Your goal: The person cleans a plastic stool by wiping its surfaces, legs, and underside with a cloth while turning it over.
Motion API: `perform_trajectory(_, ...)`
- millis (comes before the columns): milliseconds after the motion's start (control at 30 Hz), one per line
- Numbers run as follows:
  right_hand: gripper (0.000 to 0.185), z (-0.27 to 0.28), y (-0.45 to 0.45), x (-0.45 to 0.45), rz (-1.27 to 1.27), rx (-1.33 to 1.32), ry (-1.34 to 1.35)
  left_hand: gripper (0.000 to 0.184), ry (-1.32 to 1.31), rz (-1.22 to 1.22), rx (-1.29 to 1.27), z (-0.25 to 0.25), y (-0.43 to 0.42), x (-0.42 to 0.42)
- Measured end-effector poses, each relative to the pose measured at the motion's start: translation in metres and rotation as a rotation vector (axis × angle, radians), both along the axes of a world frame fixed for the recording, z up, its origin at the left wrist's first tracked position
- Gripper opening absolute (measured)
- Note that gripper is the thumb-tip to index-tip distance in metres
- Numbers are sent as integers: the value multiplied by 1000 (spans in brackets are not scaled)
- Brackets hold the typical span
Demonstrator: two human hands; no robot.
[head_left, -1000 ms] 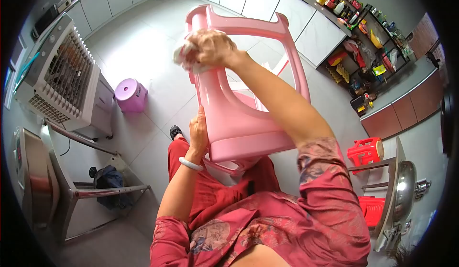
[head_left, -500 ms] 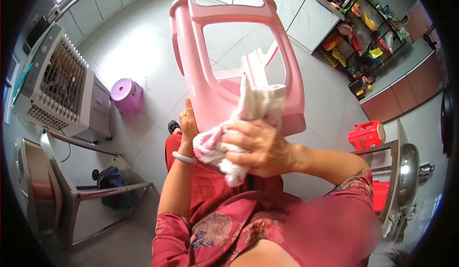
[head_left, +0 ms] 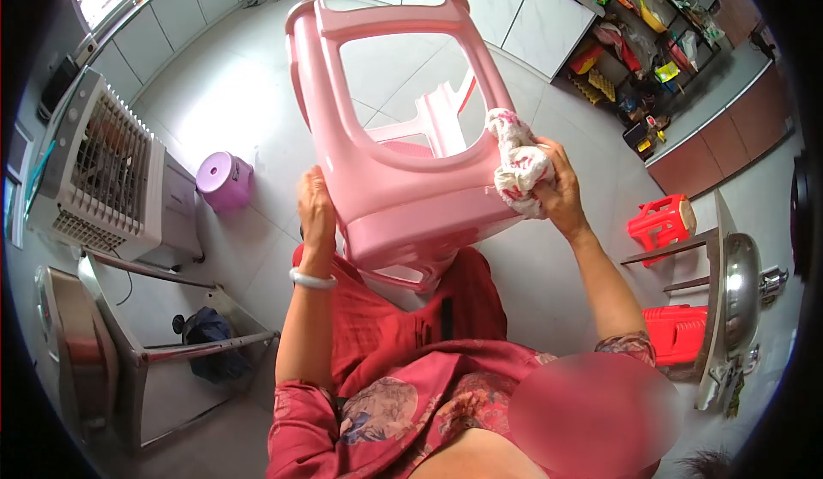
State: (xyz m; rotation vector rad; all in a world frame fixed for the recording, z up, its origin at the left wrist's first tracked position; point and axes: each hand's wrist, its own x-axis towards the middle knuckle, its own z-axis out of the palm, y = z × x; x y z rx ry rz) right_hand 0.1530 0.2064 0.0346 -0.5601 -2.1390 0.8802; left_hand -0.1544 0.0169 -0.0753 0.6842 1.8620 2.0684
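A pink plastic stool [head_left: 403,183] is held tilted above my lap, its large side opening showing the floor behind. My left hand [head_left: 316,209] grips the stool's left edge, fingers wrapped round it and partly hidden. On the opposite side, my right hand [head_left: 561,192] clutches a crumpled white cloth [head_left: 521,166] with reddish-pink marks. That cloth lies against the stool's right edge. The lower end of the stool sits close over my knees; whether it rests on them I cannot tell.
A small purple stool [head_left: 225,181] stands on the tiled floor beside an air cooler [head_left: 111,158]. Red plastic stools [head_left: 660,226] are at the right, near a metal basin [head_left: 744,290]. A metal-framed stand [head_left: 197,348] is at lower left, cluttered shelves [head_left: 643,50] at upper right.
My right hand has carried the cloth from the stool's near middle to its right edge. The stool has turned slightly, shifting left and showing more of its lower end.
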Motion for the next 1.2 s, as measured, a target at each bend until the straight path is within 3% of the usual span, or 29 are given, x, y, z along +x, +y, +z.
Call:
perform_trajectory(67,42,1,-4,-2,-27,84,-35,42,406,214,-120,54,-8,23)
perform_trajectory(167,45,8,-17,-8,-57,294,-118,40,789,-49,-120,109,-2,71)
perform_trajectory(267,49,16,-43,-14,-36,489,-178,45,1067,-201,-355,107,20,103)
perform_trajectory(333,59,15,-61,-14,-26,557,-185,33,1064,-267,-452,117,22,111)
perform_trajectory(367,54,15,-67,-13,-1,559,-147,27,1062,-302,-500,120,23,114)
perform_trajectory(400,52,15,-72,-11,-1,561,-150,28,1195,-306,-379,113,27,106)
perform_trajectory(500,49,19,-66,-11,-25,554,-147,30,1044,-439,-406,127,24,102)
perform_trajectory(767,40,18,61,-62,-317,611,-122,32,1085,-494,-357,127,28,100)
perform_trajectory(967,37,40,175,-105,-532,341,-137,30,1140,-467,-321,123,29,94)
perform_trajectory(1033,39,29,225,-111,-797,218,-93,31,1123,-474,-293,121,20,95)
perform_trajectory(1100,41,31,246,-110,-808,83,-145,32,1122,-474,-288,122,17,90)
perform_trajectory(1167,40,32,242,-117,-813,200,-168,33,1118,-467,-293,123,21,92)
perform_trajectory(1200,40,35,233,-122,-683,340,-134,33,1126,-468,-306,123,24,92)
